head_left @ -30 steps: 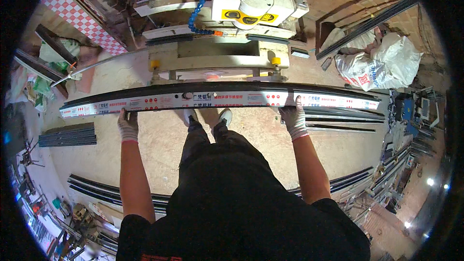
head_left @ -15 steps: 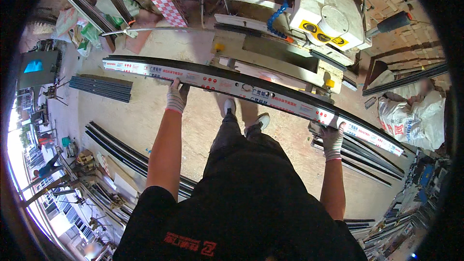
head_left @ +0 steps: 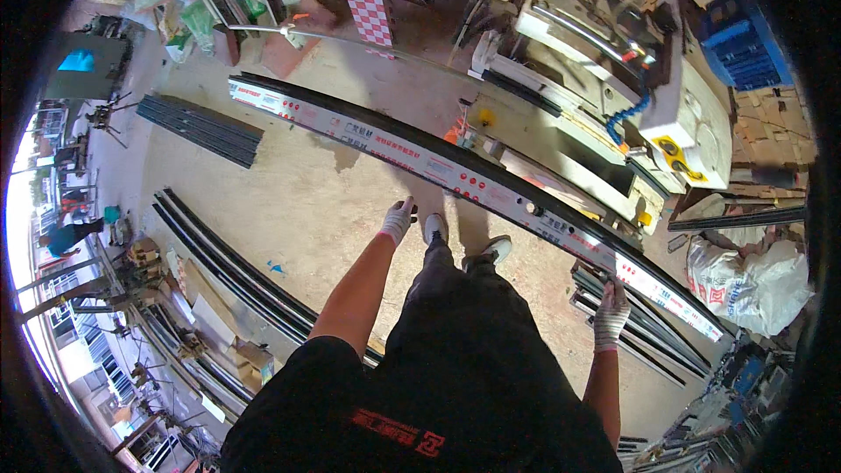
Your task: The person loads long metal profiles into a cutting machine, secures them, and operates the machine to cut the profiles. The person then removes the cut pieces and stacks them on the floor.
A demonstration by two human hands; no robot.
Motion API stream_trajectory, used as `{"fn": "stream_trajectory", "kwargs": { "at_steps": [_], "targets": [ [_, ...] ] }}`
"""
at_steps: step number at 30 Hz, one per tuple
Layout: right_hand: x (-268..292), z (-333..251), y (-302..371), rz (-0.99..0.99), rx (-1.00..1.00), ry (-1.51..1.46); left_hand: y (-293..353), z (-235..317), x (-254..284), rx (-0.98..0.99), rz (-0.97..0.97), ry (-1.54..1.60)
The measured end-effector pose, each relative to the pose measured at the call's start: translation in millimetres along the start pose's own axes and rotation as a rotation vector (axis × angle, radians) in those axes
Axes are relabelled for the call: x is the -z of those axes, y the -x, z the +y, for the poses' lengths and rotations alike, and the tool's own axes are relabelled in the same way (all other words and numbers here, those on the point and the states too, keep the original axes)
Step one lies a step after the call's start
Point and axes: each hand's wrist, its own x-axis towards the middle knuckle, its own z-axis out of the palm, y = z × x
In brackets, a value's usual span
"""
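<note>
A long black metal profile (head_left: 350, 107), its near face covered with printed white film, stretches slantwise from upper left to lower right, in front of a white machine. At its near edge, toward the right end, my right hand (head_left: 611, 314) in a pale glove is closed on the profile. My left hand (head_left: 399, 221), gloved too, is off the profile, between it and my shoes, with fingers partly curled and apart. I see nothing clearly held in it. What bears the profile's left part cannot be made out.
The white machine (head_left: 692, 144) has a blue hose and a bed behind the profile. Dark profiles lie on the floor: a bundle (head_left: 201, 130) at left, long ones (head_left: 232, 258) nearer, and several (head_left: 644, 324) below my right hand. A white sack (head_left: 745, 285) stands at right.
My left hand has let go of the profile and come down and to the right. The profile slants more steeply in view, and the whole view has turned. My right hand stays at its near edge.
</note>
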Motion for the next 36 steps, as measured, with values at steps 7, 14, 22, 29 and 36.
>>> {"fn": "stream_trajectory", "kwargs": {
  "at_steps": [7,14,22,29,36],
  "targets": [
    [-39,-55,-1,0.168,0.302,0.510,-100,-14,8,-0.126,-0.109,-0.728],
    [-76,-89,32,0.138,0.150,0.678,-203,-9,-51,-0.313,-0.148,-0.796],
    [-87,-67,125,-0.292,-0.189,0.707,-364,-65,-164,-0.617,-0.346,-0.269],
    [-98,-47,144,-0.534,-0.647,0.391,-311,-10,-130,-0.627,0.089,-0.685],
    [-125,-23,118,-0.650,-0.486,0.158,-200,-28,-22,-0.416,-0.098,-0.824]
  ]
}}
